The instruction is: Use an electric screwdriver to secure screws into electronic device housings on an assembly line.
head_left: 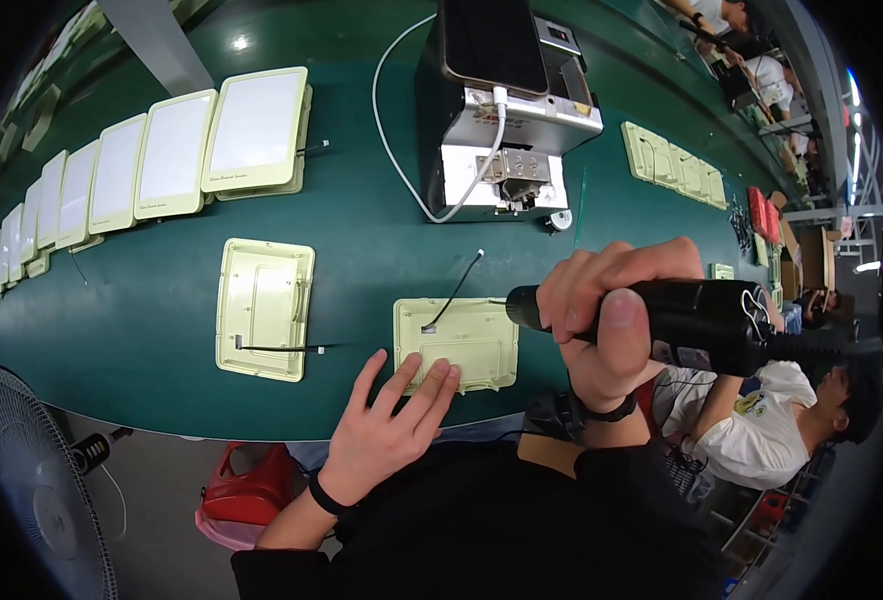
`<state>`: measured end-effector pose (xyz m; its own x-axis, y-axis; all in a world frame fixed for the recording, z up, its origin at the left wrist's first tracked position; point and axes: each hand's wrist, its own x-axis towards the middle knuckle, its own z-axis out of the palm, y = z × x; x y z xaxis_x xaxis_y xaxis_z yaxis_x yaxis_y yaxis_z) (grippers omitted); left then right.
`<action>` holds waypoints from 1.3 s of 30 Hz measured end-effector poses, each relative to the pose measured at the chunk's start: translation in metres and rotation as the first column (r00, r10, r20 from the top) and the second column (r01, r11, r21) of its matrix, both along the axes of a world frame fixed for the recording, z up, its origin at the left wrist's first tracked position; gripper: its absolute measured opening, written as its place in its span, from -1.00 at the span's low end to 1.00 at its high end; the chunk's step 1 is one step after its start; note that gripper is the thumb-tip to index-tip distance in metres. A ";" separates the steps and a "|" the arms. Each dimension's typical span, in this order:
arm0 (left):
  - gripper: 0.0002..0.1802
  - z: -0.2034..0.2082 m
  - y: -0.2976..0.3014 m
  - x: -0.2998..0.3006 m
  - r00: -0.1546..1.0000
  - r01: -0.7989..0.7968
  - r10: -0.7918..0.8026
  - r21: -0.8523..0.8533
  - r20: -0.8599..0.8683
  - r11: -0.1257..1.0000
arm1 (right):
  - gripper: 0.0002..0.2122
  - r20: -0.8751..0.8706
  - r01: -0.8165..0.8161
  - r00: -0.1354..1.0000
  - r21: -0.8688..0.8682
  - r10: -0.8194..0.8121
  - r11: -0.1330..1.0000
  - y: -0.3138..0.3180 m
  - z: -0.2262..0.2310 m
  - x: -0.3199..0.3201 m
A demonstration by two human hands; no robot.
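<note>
My right hand (611,310) is wrapped round a black electric screwdriver (696,322). Its tip points left, at the upper right corner of a pale yellow-green plastic housing (466,372); whether it touches a screw there is too small to tell. My left hand (391,420) lies with fingers spread on the lower left part of that same housing. A black cable (456,285) with a small connector rises from a slot in it. To the left lies a second such housing (261,312), a cable with a white plug stretched across its lower part.
A black-and-silver machine (511,165) with a phone on top and a white cable stands at the back. Stacked white-faced panels (253,130) line the far left. More housings (673,165) lie back right. A fan (46,500) stands lower left; a seated person (761,420) is at right.
</note>
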<state>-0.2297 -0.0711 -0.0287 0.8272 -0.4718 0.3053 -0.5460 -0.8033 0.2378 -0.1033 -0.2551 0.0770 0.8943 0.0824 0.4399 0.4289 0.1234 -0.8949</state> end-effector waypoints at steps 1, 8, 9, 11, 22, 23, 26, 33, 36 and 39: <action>-0.36 0.000 0.000 0.000 1.000 0.005 -0.005 -0.001 -0.020 1.000 | -0.74 0.004 -0.007 1.000 0.005 0.007 1.000 0.000 -0.001 0.000; -0.12 -0.006 0.002 -0.005 1.000 0.017 -0.018 -0.024 -0.024 1.000 | -0.76 0.041 0.013 0.999 -0.005 -0.013 1.000 0.005 -0.002 0.001; -0.21 -0.004 0.003 -0.005 0.999 0.026 -0.026 -0.017 -0.029 1.000 | -0.77 0.037 0.014 0.999 0.007 -0.014 1.000 0.005 -0.003 0.000; -0.37 0.000 0.006 0.000 0.999 0.035 -0.035 0.002 -0.029 0.999 | -0.78 0.038 0.006 0.999 0.035 -0.008 0.999 0.007 -0.004 0.006; 0.15 0.018 -0.004 0.000 0.988 -0.045 0.046 0.010 -0.150 0.999 | -0.84 0.252 0.206 0.947 0.002 -0.199 0.979 0.025 0.052 0.067; 0.20 0.017 -0.004 0.000 0.986 -0.070 0.065 -0.030 -0.152 0.997 | -0.84 0.227 0.199 0.953 0.028 -0.200 0.980 0.023 0.052 0.064; 0.20 0.020 -0.002 0.001 0.985 -0.073 0.075 0.018 -0.158 0.997 | -0.83 0.167 0.180 0.967 0.075 -0.191 0.981 0.013 0.045 0.052; 0.21 0.020 -0.001 0.004 0.980 -0.054 0.059 0.030 -0.192 0.998 | -0.77 0.110 0.046 0.993 -0.002 -0.045 0.999 -0.024 0.020 -0.005; 0.20 0.019 -0.002 0.005 0.978 -0.052 0.056 0.026 -0.201 0.998 | -0.75 0.072 0.063 0.996 -0.014 -0.062 0.998 -0.026 0.016 -0.012; 0.20 0.016 -0.003 0.004 0.978 -0.067 0.070 0.021 -0.196 0.997 | -0.74 0.044 0.057 0.997 0.006 -0.058 0.998 -0.030 0.011 -0.014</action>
<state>-0.2260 -0.0740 -0.0127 0.9010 -0.4148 0.1267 -0.4329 -0.8416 0.3231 -0.1176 -0.2849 0.0875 0.8771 0.0294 0.4795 0.4746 0.1014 -0.8744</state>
